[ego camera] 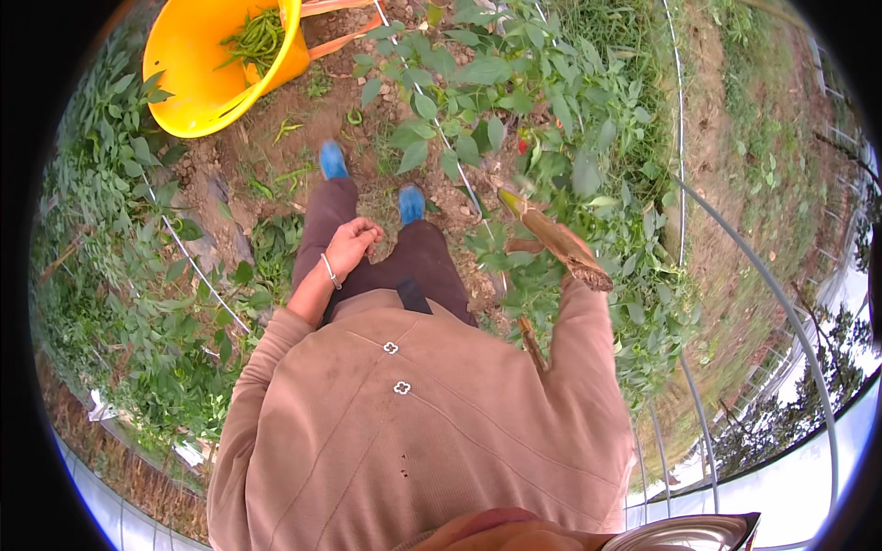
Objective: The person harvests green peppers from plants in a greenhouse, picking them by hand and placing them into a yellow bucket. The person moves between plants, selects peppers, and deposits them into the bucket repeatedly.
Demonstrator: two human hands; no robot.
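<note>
My left hand [354, 242], with a silver-coloured bracelet at the wrist, hangs before my thighs. Its fingers are curled and nothing shows in them. My right hand [577, 238] is at the pepper plants [620, 255] on the right, mostly hidden behind a thick cut bamboo stake [555, 237]; whether it grips anything is out of sight. Among those leaves a red pepper [522, 147] shows. Ahead on the left, a tilted yellow bucket [186, 76] holds a small heap of long green peppers [258, 43].
Several green peppers [354, 116] lie on the soil path [275, 151] past my blue shoes [412, 204]. A white cord [441, 134] runs along the right row, another cord [189, 258] along the left pepper plants [138, 206]. Orange straps [348, 38] trail from the bucket. A grey hoop [765, 268] arches at far right.
</note>
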